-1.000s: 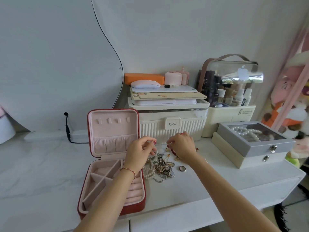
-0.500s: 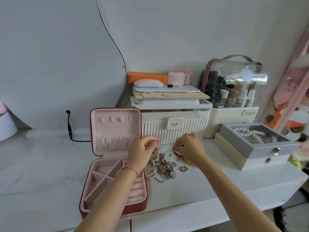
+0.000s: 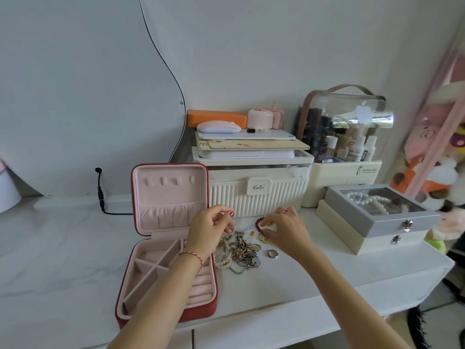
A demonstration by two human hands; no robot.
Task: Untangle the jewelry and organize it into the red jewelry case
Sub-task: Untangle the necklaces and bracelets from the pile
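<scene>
Our left hand [image 3: 210, 226] pinches the pearl strand [image 3: 224, 256] while our right hand [image 3: 283, 229] grips the dark red bead bracelet [image 3: 258, 224], mid-untangling; next we ease it free toward the red jewelry case [image 3: 163, 273].

Two hands show over the table [image 3: 75, 248]: the left hand [image 3: 208, 226] and the right hand [image 3: 284, 229]. One red jewelry case [image 3: 166, 312] lies open, its lid carrying four small tabs [image 3: 171, 181] in a row. One tangled heap of jewelry [image 3: 241, 250] lies beside it; the pieces in it cannot be counted apart. One ring [image 3: 272, 253] lies alone, and one dark red bead bracelet [image 3: 258, 224] shows at the right hand. Two flat boxes are stacked at the right, one grey box [image 3: 382, 217] on one cream box [image 3: 352, 238], each with one metal clasp. One ribbed white organizer [image 3: 256, 197] stands behind, bearing one pink mouse [image 3: 218, 127] and one orange case [image 3: 216, 117]. One clear-lidded cosmetics box [image 3: 344, 170] holds several bottles, too crowded to count.
</scene>
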